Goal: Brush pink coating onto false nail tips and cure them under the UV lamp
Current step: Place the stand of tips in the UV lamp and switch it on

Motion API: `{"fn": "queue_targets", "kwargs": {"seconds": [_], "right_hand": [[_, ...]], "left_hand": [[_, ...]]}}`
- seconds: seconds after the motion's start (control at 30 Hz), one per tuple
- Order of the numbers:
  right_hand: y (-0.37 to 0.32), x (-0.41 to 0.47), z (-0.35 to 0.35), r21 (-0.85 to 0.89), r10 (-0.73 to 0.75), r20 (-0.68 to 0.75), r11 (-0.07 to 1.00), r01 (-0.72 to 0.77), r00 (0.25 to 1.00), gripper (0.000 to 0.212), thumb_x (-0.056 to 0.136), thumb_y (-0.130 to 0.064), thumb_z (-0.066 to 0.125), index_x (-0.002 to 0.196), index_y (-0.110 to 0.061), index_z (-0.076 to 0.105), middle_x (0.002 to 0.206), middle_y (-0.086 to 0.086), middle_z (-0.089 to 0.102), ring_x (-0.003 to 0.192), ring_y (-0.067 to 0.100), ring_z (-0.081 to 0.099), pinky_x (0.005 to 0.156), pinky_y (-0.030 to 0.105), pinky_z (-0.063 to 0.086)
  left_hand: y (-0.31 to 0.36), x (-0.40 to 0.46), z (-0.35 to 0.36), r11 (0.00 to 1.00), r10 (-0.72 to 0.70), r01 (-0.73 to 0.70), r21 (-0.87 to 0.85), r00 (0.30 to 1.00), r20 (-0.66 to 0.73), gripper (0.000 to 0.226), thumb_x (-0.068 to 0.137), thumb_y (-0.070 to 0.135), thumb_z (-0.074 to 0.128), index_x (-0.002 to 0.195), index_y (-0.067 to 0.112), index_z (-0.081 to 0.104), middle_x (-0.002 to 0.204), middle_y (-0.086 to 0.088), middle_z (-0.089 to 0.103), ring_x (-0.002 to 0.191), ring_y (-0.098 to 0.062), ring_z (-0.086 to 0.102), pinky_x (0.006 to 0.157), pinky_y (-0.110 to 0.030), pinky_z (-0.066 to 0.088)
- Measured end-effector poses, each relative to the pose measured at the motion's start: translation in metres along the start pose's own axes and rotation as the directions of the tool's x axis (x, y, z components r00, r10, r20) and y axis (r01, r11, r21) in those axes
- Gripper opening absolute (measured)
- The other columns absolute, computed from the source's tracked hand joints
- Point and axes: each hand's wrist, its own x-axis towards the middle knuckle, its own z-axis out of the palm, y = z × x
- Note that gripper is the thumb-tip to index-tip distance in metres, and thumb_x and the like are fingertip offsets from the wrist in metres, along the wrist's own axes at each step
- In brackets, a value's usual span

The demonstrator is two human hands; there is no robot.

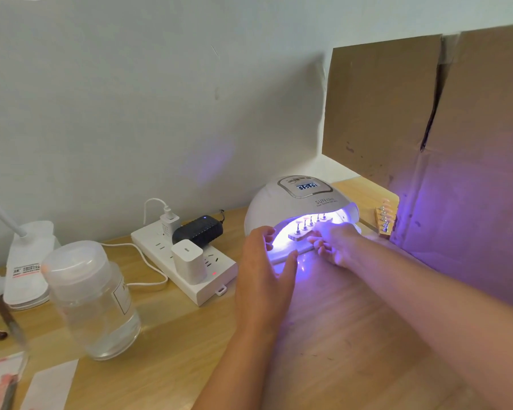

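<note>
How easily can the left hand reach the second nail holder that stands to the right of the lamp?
Probably not easily. The left hand rests at the lamp mouth's left side, while that holder stands beyond the lamp's right side, with the right hand and forearm crossing between.

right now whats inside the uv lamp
Inside the lit UV lamp sits a wooden holder with a row of nail tips on stands. The right hand grips its near end, hiding that part; the lamp's deeper interior is hidden.
</note>
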Motion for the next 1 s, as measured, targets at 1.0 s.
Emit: {"fn": "queue_targets", "kwargs": {"seconds": [1.0], "right_hand": [[-0.067, -0.022, -0.023, -0.733, -0.657, 0.298, 0.307, 0.607, 0.692, 0.030, 0.092, -0.023, 0.039, 0.108, -0.034, 0.061, 0.077, -0.017, 0.061, 0.070, -0.004, 0.051, 0.059, 0.023, 0.034]], "left_hand": [[-0.004, 0.000, 0.002, 0.989, -0.144, 0.138, 0.050, 0.979, 0.144, 0.066, 0.088, 0.013, 0.050, 0.144, 0.026, 0.018, 0.147, 0.011, 0.028, 0.133, -0.003, 0.025, 0.096, -0.010, 0.022]]}}
